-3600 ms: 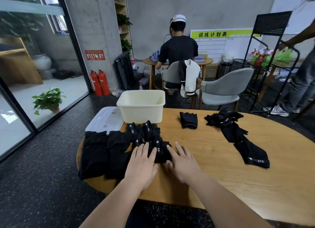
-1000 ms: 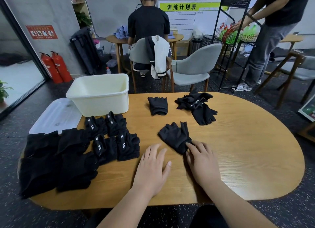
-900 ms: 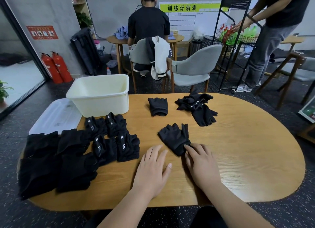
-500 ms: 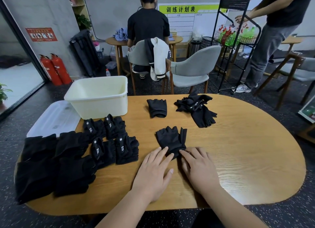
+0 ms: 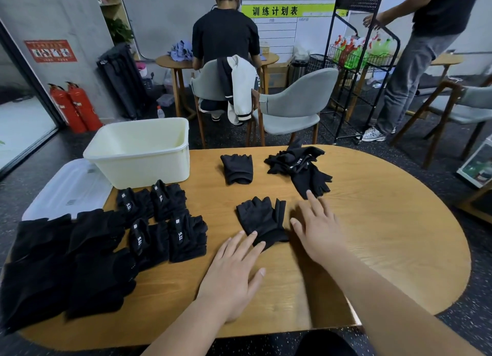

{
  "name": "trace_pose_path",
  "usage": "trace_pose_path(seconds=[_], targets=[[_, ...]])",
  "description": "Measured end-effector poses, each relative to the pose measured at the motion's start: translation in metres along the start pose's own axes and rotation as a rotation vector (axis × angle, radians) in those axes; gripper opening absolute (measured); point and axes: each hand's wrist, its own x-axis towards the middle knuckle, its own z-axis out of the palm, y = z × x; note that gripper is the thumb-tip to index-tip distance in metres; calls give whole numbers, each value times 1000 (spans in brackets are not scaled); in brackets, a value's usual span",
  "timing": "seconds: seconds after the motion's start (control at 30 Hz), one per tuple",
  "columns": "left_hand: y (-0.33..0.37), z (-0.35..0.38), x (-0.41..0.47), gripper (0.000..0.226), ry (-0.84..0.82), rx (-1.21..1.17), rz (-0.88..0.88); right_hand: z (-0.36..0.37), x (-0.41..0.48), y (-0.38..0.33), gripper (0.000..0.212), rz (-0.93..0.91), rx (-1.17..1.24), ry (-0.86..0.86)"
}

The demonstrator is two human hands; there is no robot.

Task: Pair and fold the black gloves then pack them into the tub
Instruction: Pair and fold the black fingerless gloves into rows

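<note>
- A wooden oval table (image 5: 372, 236) fills the view, seen from above by the person seated at its near edge, which is 6 o'clock.
- A single glove (image 5: 259, 220), black and fingerless, lies flat near the middle of the table, with its finger ends towards 12 o'clock and its cuff towards 6 o'clock.
- The left hand (image 5: 234, 273) lies flat and spread on the table at 6 o'clock from that glove. Its fingertips touch the cuff edge, and it grips nothing.
- The right hand (image 5: 319, 228) is open with straight fingers, just beside the glove at 3 o'clock, and holds nothing. Its forefinger reaches the near edge of a loose heap of gloves (image 5: 300, 166); whether it touches cannot be told.
- That heap sits at 1 o'clock from the single glove, near the far edge of the table.
- A folded pair (image 5: 237, 168) lies alone at 12 o'clock from the single glove, well apart from it.
- The cream plastic tub (image 5: 138, 158) stands upright at the table's far left corner, at 10 o'clock.
- A clear lid (image 5: 66, 190) lies just left of the tub, partly off the table edge.
- Four folded pairs (image 5: 165, 222) with white labels lie in two rows just in front of the tub, at 9 o'clock from the single glove.
- A pile of black gloves (image 5: 66, 262) covers the near left end of the table, at 8 o'clock.
- Beyond the table stand a grey chair (image 5: 292, 108) and two red fire extinguishers (image 5: 77, 108).
</note>
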Motion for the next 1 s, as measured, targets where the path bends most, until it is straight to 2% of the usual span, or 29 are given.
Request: trace_pose_path(seconds=[0.13, 0.2, 0.4, 0.67, 1.0], targets=[[1, -3, 0, 61, 2, -16, -14, -10, 35, 11, 77, 1, -58, -188], [1, -2, 1, 61, -5, -30, -21, -9, 40, 13, 79, 5, -97, -211], [-1, -1, 3, 61, 1, -43, -24, -3, 31, 3, 78, 5, -223, -4], [-1, -1, 1, 60, 17, -44, -29, -9, 29, 18, 72, 29, -304, 22], [-2, 4, 0, 59, 43, -41, -38, -26, 5, 41, 59, 191, -364, 96]])
